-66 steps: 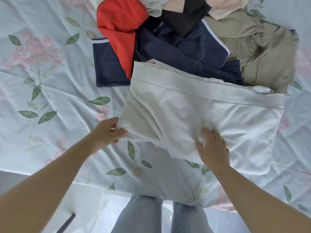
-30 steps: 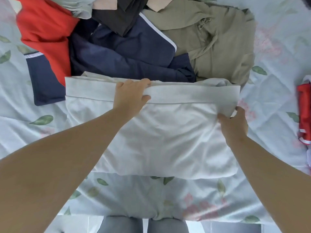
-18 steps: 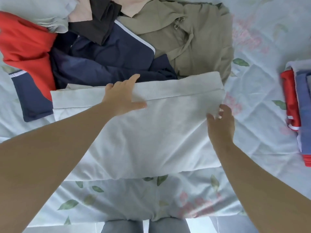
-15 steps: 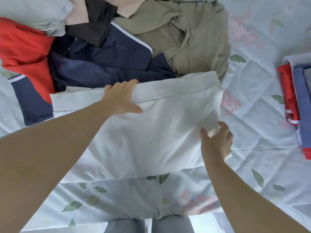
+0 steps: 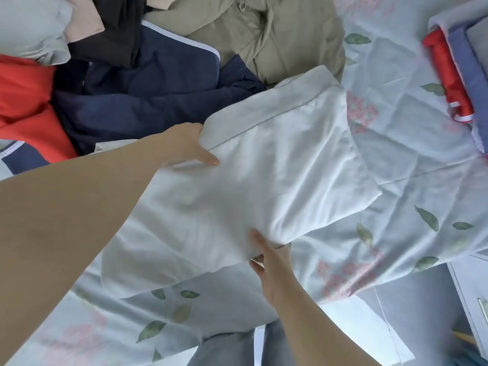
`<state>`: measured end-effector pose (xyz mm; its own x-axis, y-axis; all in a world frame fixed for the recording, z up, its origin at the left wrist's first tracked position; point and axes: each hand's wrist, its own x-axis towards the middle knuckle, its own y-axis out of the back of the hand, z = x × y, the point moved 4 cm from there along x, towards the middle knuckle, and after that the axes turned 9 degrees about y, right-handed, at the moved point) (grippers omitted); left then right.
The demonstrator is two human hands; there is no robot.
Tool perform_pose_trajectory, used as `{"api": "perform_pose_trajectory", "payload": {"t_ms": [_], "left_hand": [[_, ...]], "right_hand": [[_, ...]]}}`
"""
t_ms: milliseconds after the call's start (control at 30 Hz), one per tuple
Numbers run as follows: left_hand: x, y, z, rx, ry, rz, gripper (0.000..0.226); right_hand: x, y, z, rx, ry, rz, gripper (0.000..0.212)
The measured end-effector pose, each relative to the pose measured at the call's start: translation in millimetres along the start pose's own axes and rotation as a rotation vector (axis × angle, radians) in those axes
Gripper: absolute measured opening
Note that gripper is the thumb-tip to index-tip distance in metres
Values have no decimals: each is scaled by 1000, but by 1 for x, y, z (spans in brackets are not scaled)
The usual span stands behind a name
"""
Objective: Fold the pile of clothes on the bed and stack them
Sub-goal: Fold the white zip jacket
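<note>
On the bed (image 5: 401,165), in front of the pile of clothes (image 5: 158,85), the folded white garment (image 5: 264,180) lies askew. The left hand (image 5: 184,146) grips its ribbed band, thumb on top; the right hand (image 5: 272,265) pinches its near edge, thumb on top, fingers underneath.

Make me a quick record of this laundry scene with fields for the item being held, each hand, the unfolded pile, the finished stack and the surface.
Held item: white garment, folded, held by both hands
Left side: left hand grips its banded far edge, thumb on top
Right side: right hand grips its near edge, thumb on top
Unfolded pile: navy garment, olive garment and red garment, beyond the white one
Stack: folded stack at the right edge of view, red and blue layers showing
Surface: floral bed sheet
</note>
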<state>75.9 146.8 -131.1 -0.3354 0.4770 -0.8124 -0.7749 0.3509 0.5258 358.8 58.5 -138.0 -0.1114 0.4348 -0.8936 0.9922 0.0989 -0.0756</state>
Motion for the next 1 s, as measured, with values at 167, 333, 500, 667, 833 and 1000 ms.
{"api": "perform_pose_trajectory", "payload": {"t_ms": [167, 333, 500, 667, 833, 1000], "left_hand": [[-10, -2, -1, -274, 24, -102, 37], [-39, -2, 3, -488, 19, -194, 34], [-93, -4, 25, -798, -121, -246, 46], [-145, -7, 65, -1090, -302, -138, 52], [-193, 4, 103, -1226, -567, 49, 36], [-222, -14, 100, -1201, -562, 111, 40]], "right_hand": [[-2, 1, 0, 199, 3, -15, 56], [-17, 14, -22, 275, 121, -102, 62], [-39, 55, -84, 271, 284, -94, 59], [-71, 80, -184, 239, 514, -135, 54], [-112, 97, -277, 102, 824, -300, 46], [-131, 119, -309, -27, 1017, -436, 37]]}}
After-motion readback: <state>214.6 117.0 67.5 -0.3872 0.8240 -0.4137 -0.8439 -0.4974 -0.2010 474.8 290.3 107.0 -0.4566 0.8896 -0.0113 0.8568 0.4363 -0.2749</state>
